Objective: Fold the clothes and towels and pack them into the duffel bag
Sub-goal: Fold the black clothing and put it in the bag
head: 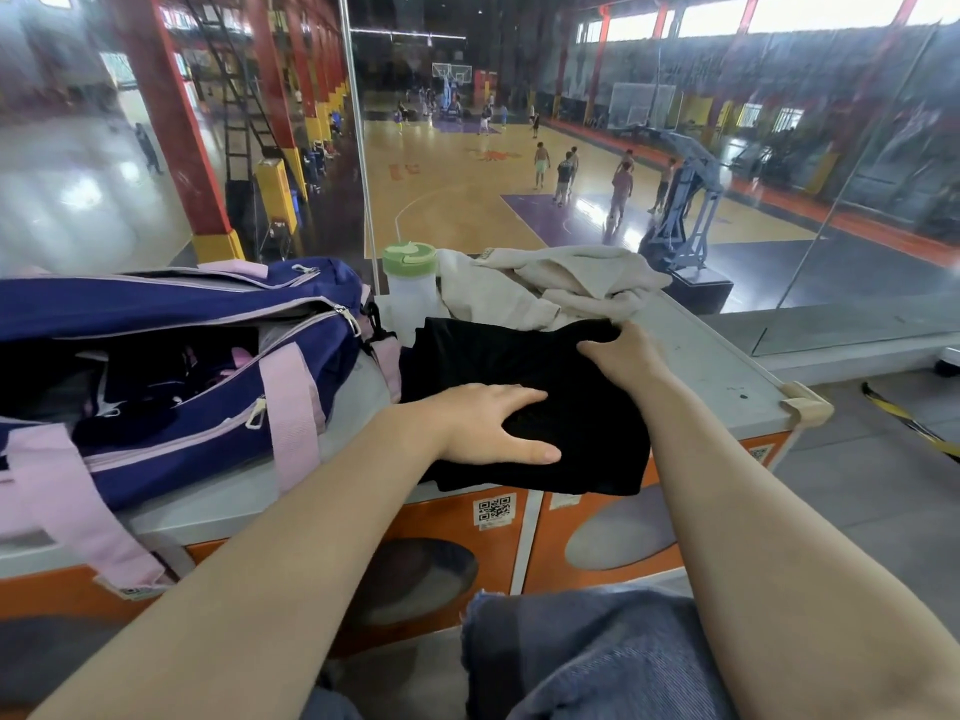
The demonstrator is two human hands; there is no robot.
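A black garment lies folded on the grey counter top, its near edge hanging slightly over the front. My left hand rests flat on its near part, fingers spread. My right hand grips the garment's far right edge. A navy duffel bag with pink straps stands unzipped to the left, dark clothes visible inside. A crumpled beige garment lies behind the black one.
A translucent bottle with a green lid stands between the bag and the beige garment. A glass wall runs right behind the counter, with a basketball court below. The counter's right corner has a padded guard.
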